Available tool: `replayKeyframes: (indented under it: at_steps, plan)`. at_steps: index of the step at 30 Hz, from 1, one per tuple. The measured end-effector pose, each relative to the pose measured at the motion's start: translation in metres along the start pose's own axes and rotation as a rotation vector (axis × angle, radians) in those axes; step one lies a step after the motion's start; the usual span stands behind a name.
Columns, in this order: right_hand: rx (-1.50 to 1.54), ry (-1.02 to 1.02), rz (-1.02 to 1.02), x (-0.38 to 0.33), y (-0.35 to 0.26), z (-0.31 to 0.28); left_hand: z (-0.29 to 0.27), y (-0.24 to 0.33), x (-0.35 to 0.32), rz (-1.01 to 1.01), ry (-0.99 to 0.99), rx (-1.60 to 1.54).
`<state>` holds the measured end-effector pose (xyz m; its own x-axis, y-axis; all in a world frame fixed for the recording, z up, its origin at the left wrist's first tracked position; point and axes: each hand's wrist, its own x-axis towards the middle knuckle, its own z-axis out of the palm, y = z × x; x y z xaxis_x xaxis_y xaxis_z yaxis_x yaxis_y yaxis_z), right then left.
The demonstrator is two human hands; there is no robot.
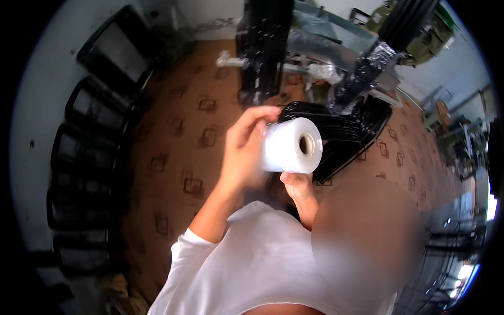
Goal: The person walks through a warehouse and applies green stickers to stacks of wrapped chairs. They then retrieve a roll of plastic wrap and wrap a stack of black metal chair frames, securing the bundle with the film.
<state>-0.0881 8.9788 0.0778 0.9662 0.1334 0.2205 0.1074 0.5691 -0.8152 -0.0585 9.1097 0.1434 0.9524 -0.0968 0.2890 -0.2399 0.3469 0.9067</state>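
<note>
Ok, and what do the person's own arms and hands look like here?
Both hands are bare: no gloves, rings or watch visible. Behind the left hand the forearm is bare, with a white sleeve ending near the elbow. The right hand shows only partly under the white roll.

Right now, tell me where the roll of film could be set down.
The brown patterned floor lies bare between the row of black frames along the wall and the left hand. It is crowded ahead and to the right: stacked black bent frames, wrapped black bundles and clutter beyond. Both hands hold the white film roll.
</note>
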Motion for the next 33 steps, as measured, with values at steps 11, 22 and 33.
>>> replayKeyframes:
  at_steps: [11, 22, 33]
  plan:
    - [0.049, -0.114, -0.02, 0.074, -0.023, 0.009, -0.019, -0.011, 0.082, 0.133, -0.098, -0.21]
    - [0.109, -0.018, -0.306, 0.134, -0.003, -0.006, -0.017, -0.028, 0.157, 0.635, -0.279, -0.209]
    - [0.578, 0.012, -0.27, 0.158, -0.002, -0.002, -0.043, -0.015, 0.178, 0.23, -0.633, 0.212]
